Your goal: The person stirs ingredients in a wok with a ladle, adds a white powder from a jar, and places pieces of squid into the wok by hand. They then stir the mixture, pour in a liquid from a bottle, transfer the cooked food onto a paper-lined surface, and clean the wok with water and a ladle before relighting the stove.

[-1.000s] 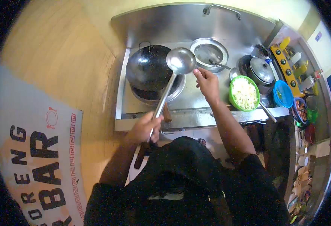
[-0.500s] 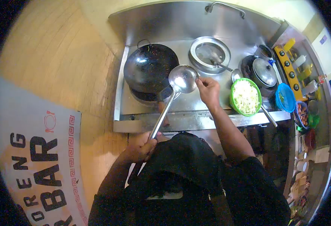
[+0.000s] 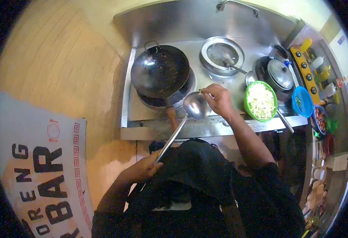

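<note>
My left hand point(image 3: 144, 166) is wrapped around the long handle of a metal ladle point(image 3: 197, 106), whose bowl is raised in front of the stove edge. At the bowl's upper rim, the fingers of my right hand point(image 3: 220, 101) are pinched together; I cannot tell what small thing, if any, is between them. Left of the ladle a dark wok point(image 3: 160, 71) with a wooden handle rests on a burner, tilted. A green bowl of pale shredded vegetables point(image 3: 260, 101) stands just right of my right hand.
Behind the ladle is a round metal basin point(image 3: 222, 56) with a utensil in it. A second long-handled utensil point(image 3: 286, 121) lies by the green bowl. To the right are a lidded pot point(image 3: 281, 74), a blue bowl point(image 3: 302, 102) and squeeze bottles point(image 3: 317, 62). A faucet point(image 3: 237, 4) hangs above.
The ladle bowl has come down towards my body, and my left hand has dropped with the handle. My right hand has followed, its fingers still at the rim.
</note>
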A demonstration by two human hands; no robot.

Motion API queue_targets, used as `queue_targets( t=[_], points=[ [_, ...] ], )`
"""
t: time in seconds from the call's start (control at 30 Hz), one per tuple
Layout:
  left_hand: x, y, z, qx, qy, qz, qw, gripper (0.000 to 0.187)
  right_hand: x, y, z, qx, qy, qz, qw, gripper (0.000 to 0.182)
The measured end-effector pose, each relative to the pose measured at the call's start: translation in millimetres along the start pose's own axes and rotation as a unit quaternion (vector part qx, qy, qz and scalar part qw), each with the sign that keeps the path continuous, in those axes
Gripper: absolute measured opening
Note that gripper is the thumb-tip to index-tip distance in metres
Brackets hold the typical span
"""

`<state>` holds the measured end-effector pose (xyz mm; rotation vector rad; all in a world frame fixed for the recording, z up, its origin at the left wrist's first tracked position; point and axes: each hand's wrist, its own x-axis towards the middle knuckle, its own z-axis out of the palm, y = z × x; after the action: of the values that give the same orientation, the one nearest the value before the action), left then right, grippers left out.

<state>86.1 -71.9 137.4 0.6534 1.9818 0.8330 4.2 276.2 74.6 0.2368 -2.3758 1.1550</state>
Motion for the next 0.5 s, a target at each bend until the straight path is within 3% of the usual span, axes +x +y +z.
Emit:
queue_targets(
  t=[0.07, 0.1, 0.17, 0.3, 0.33, 0.4, 0.43, 0.5],
  points=[
    [-5.7, -8.0, 4.0, 0.002, 0.008, 0.081, 0.997, 0.053, 10.3, -10.0, 7.7, 0.007, -0.046, -0.089, 0.995, 0.011],
    [-10.0, -10.2, 6.9, -0.005, 0.02, 0.075, 0.997, 0.053, 15.4, -16.7, 15.4, 0.015, -0.048, -0.152, 0.987, 0.011],
    [-19.4, -15.1, 14.2, -0.108, 0.03, 0.021, 0.993, 0.054, 23.0, -54.2, 18.6, 0.053, -0.078, -0.166, 0.982, 0.009],
    [-54.1, -34.4, 38.3, -0.178, 0.135, -0.04, 0.974, 0.057, 28.7, -138.4, 19.0, 0.215, -0.178, -0.177, 0.944, 0.008],
    [-61.5, -37.8, 44.1, -0.197, 0.168, -0.067, 0.964, 0.059, 29.8, -160.8, 14.8, 0.261, -0.222, -0.187, 0.921, 0.008],
    [-74.2, -44.3, 60.9, -0.23, 0.208, -0.101, 0.945, 0.061, 24.0, -192.1, 14.6, 0.439, -0.242, -0.284, 0.817, 0.011],
    [-80.2, -47.4, 69.4, -0.244, 0.242, -0.155, 0.926, 0.064, 21.1, -204.7, 9.8, 0.447, -0.254, -0.284, 0.809, 0.011],
    [-89.1, -55.7, 75.5, -0.256, 0.279, -0.207, 0.902, 0.066, 19.3, -228.7, -3.2, 0.582, -0.319, -0.319, 0.677, 0.014]
  ],
)
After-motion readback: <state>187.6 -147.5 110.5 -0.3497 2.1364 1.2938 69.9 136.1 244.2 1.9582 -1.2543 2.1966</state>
